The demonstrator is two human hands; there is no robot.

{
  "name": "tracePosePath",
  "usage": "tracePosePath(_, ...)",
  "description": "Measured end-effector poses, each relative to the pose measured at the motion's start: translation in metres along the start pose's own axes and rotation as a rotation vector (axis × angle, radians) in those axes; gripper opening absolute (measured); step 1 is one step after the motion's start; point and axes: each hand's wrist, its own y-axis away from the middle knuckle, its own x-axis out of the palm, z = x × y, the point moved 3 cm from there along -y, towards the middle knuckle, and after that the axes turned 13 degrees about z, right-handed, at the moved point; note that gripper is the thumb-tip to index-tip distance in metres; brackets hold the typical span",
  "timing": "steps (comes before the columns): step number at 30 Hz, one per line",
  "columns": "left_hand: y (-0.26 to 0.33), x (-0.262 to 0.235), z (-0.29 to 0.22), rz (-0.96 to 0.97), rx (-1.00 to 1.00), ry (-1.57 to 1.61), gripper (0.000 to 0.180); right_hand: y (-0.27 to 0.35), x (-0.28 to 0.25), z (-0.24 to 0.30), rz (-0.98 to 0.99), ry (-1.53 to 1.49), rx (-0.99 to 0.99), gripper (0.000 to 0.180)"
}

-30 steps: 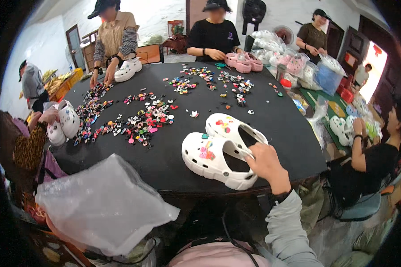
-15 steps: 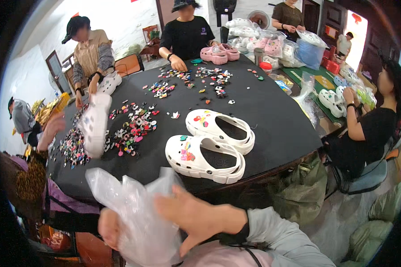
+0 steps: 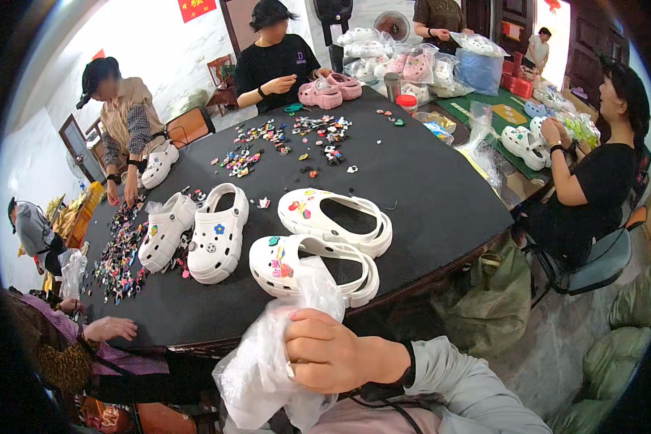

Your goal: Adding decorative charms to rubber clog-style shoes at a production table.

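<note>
My right hand [image 3: 327, 356] is closed around a crumpled clear plastic bag [image 3: 257, 369] in front of the table edge. My left hand cannot be made out; the bag hides the place where it was. The bag's upper end overlaps the near white clog [image 3: 273, 269], which carries colourful charms on its toe. Its mate, another white clog [image 3: 304, 207], lies just beyond with red and yellow charms. Left of them stand a white clog with a blue flower charm [image 3: 213, 249] and a second white clog [image 3: 165, 239].
Loose charms [image 3: 116, 264] heap on the black table [image 3: 427, 195] at left, with more scattered farther back. A co-worker's hand [image 3: 112, 329] rests at the left edge. Other people sit or stand around. Pink clogs [image 3: 320, 94] and bagged shoes lie at the back; a green sack [image 3: 488, 296] stands right.
My right hand has closed on the bag, which has moved right. The white clog blurred in motion at left now stands on the table beside another. The co-worker's hand there has drawn back.
</note>
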Motion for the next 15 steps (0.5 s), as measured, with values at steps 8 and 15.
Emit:
tracePosePath(8, 0.001, -0.007, -0.047, 0.488, 0.169, -0.412, 0.023, 0.004, 0.007, -0.006, -0.076, -0.206, -0.052, 0.020)
tracePosePath(15, -0.003, 0.002, 0.020, 0.639, -0.060, 0.164, 0.037, 0.027, -0.013, -0.018, 0.210, 0.080, 0.166, 0.030)
